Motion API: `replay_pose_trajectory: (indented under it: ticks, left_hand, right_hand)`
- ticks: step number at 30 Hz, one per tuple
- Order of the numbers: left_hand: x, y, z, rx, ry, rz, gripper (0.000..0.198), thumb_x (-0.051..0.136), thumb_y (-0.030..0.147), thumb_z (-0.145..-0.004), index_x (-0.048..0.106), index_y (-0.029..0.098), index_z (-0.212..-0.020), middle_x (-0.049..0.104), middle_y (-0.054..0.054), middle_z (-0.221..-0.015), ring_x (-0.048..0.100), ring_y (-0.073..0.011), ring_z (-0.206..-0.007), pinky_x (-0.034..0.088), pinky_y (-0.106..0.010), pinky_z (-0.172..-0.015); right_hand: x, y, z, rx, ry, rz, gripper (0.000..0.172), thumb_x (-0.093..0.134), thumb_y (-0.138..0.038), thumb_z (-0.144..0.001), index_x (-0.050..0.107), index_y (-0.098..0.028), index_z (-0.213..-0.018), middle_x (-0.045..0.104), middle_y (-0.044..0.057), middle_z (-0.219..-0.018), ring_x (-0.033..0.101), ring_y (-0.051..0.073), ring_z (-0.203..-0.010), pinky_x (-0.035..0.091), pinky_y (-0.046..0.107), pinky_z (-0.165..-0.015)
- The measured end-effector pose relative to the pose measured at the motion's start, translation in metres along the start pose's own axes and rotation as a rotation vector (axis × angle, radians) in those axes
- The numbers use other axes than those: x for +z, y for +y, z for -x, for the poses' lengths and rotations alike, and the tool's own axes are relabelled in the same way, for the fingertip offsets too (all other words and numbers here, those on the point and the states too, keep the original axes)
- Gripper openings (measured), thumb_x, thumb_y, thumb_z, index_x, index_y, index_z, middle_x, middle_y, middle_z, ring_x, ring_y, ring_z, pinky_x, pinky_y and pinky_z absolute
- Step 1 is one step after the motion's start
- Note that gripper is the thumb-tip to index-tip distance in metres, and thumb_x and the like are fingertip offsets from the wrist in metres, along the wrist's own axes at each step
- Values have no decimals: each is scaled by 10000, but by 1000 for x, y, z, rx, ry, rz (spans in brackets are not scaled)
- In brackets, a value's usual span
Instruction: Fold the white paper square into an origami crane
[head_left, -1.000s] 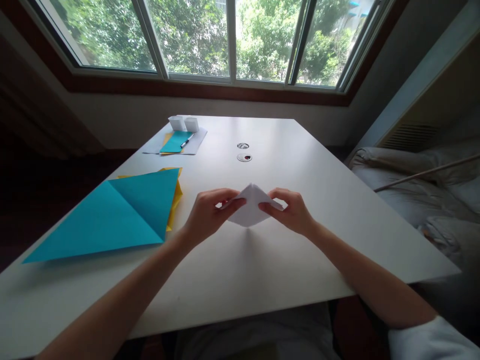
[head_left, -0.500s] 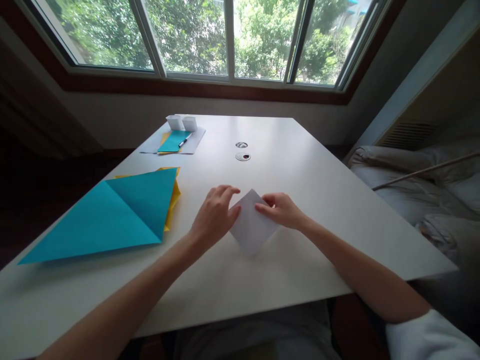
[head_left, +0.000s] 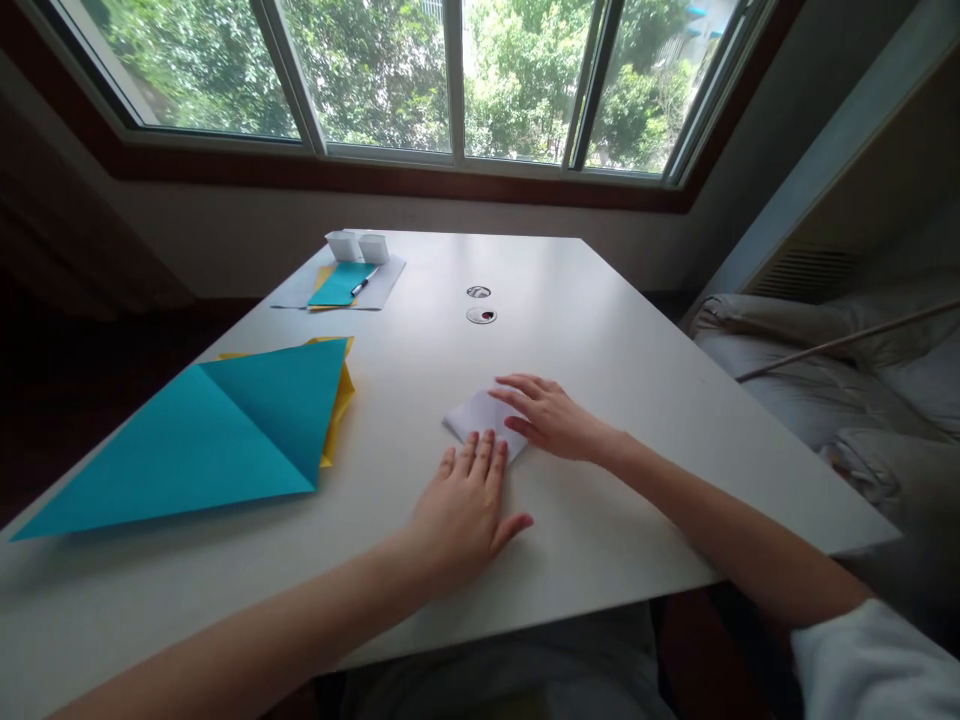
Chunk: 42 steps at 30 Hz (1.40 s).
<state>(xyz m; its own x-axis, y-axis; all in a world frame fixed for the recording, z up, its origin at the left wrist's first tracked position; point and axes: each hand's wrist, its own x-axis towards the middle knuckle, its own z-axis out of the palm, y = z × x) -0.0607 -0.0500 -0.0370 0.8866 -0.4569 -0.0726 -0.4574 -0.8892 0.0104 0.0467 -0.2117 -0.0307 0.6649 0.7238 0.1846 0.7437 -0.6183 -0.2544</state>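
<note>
A small white sheet of folded paper (head_left: pixel 480 413) lies on the white table (head_left: pixel 622 520) in front of me, partly covered by both hands. My left hand (head_left: pixel 466 508) rests flat at its near edge, fingertips on the paper and thumb spread out to the right. Over the paper's right side is my right hand (head_left: pixel 551 415), its fingers stretched out and slightly apart. Neither hand grips anything. The paper's right corner is hidden under the right hand.
A large creased blue sheet (head_left: pixel 225 430) lies at the left over yellow paper (head_left: pixel 341 410). Farther back are small blue paper (head_left: pixel 341 285), a pen (head_left: pixel 365 281) and two white paper boxes (head_left: pixel 373 248). Two round table inserts (head_left: pixel 481 315) sit mid-table. Cushions (head_left: pixel 772 350) stand at the right.
The white paper was raised between my hands and now lies on the table. My left hand has come nearer me and flattened; my right hand has released its pinch and opened.
</note>
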Motion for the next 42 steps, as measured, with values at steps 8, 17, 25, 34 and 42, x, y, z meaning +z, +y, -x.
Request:
replay_pose_trajectory:
  ticks: [8,17,25,34,42]
  left_hand:
    - [0,-2,-3,-4,-64,71,880,209,666,-811,210,-2,-1385,193,-235,-1434,127,-357,-1333,207,-486,-1058]
    - [-5,10,8,-17,-81,27,947,209,723,-767,265,-7,-1368,177,-248,-1427,153,-375,-1322,212,-481,-1056]
    - [-9,-26,-5,33,-43,46,780,197,633,-841,275,75,-1381,229,-189,-1435,213,-311,-1330,203,-518,-1049]
    - [-9,-31,-14,-73,-99,-1,892,308,696,-773,235,56,-1391,171,-212,-1443,165,-328,-1342,183,-535,-1041]
    - [-9,-45,-15,30,8,47,698,303,618,-833,376,115,-1312,292,-184,-1424,261,-325,-1311,267,-544,-1000]
  right_hand:
    - [0,12,-14,-147,-450,-259,541,216,-538,-906,186,-319,-1401,157,-22,-1479,94,179,-1371,-60,452,-1100]
    - [5,33,-47,-46,-392,-70,688,214,-620,-860,103,-243,-1424,97,30,-1488,49,215,-1375,-130,491,-1065]
    - [-11,36,-32,-38,-161,-53,578,183,-486,-924,27,-248,-1428,82,37,-1494,32,185,-1377,26,507,-1086]
    - [5,16,17,-102,-307,-40,656,259,-550,-889,109,-204,-1425,158,82,-1474,151,232,-1359,31,515,-1091]
    - [-23,10,30,-50,-131,56,488,335,-498,-891,520,-196,-1227,534,110,-1258,332,273,-1286,170,552,-1043]
